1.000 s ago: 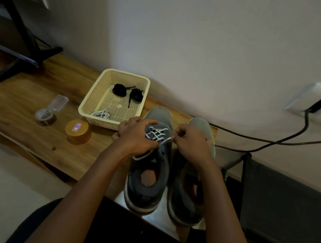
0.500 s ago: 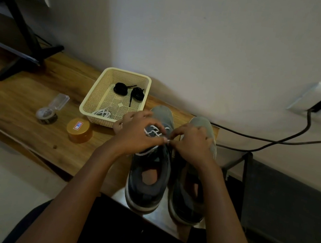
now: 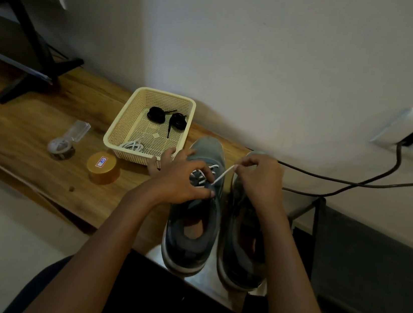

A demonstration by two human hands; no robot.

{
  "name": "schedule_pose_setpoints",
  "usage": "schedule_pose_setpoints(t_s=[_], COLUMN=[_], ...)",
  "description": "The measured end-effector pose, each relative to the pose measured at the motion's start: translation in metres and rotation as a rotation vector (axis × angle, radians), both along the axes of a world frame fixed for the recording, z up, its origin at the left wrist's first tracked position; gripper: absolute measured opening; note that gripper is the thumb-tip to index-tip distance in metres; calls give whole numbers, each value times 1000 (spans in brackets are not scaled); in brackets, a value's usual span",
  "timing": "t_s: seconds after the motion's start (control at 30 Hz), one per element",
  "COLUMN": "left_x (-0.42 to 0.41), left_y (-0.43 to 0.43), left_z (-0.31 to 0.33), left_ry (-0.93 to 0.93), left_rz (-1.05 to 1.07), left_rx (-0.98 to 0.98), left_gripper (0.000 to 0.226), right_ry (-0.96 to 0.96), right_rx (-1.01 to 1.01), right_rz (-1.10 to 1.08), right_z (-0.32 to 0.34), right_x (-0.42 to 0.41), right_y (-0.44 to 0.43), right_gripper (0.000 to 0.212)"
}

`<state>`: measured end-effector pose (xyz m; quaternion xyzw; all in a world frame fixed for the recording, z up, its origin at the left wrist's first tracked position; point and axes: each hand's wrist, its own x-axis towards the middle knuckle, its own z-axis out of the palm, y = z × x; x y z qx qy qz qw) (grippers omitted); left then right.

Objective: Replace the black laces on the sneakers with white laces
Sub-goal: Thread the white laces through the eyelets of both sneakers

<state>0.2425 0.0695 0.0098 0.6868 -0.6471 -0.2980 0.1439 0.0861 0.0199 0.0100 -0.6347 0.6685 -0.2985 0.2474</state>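
Two sneakers on the go and only one has any white in it so far, so I'd call this less than halfway. The left hand (image 3: 181, 179) has its fingers curled down over the laced sneaker (image 3: 189, 235), with thumb and forefinger pinched at the edge of the eyelet row; I can't tell if they've got just the upper or a bit of lace too. The right hand (image 3: 260, 181) pinches the free end of the white lace (image 3: 224, 175) between thumb and fingertips, and it runs taut from those fingers down to an eyelet right beside the left thumb. A few white crossings show just past the left fingers toward the toe. The eyelets on the wrist side of them look empty, so that shoe probably needs more rows plus a knot. The second sneaker (image 3: 243, 245) sits under the right wrist with no lace that I can see, though its front is hidden by the hand. Beyond the left fingertips, the basket (image 3: 122, 129) on the counter (image 3: 42, 161) holds both black laces (image 3: 156, 114), coiled up, so the removal part looks done. A spare white lace (image 3: 132, 145) lies there too, nearest the fingers, presumably for shoe number two.
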Motion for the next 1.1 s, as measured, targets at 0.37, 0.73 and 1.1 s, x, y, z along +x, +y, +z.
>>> schedule_pose_setpoints(t_s=[0.37, 0.73, 1.1], left_x=[6, 6, -1], left_y=[-1, -3, 0], left_z=[-4, -6, -5], left_ry=[-23, 200, -40], left_rz=[12, 30, -38], left_rx=[-36, -154, -60], left_gripper=[56, 32, 27], right_ry=[344, 370, 403], right_rx=[97, 168, 47], right_rz=[304, 342, 17], right_z=[14, 12, 11], right_x=[4, 5, 4], right_y=[17, 17, 14], right_gripper=[8, 6, 17])
